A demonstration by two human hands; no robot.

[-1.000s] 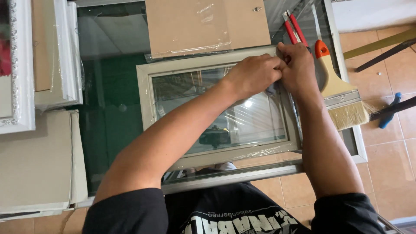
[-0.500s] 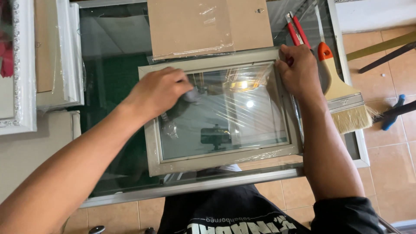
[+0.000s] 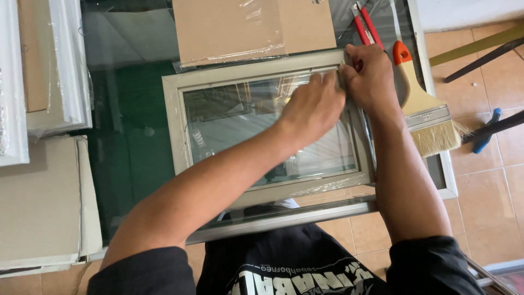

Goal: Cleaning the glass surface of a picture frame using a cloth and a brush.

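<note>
Two hands, one frame, perhaps film-wrapped

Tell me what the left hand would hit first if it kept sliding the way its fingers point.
Probably the right hand: the left hand points up-right across the plastic-wrapped grey picture frame, its fingertips nearly touching the other hand at the frame's top right corner.

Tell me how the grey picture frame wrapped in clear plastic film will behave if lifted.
The grey picture frame wrapped in clear plastic film probably stays stiff, given its straight rails. The glossy, wrinkled wrap likely makes it slippery. Its reflective pane looks like glass, so probably fragile and rather heavy.
</note>
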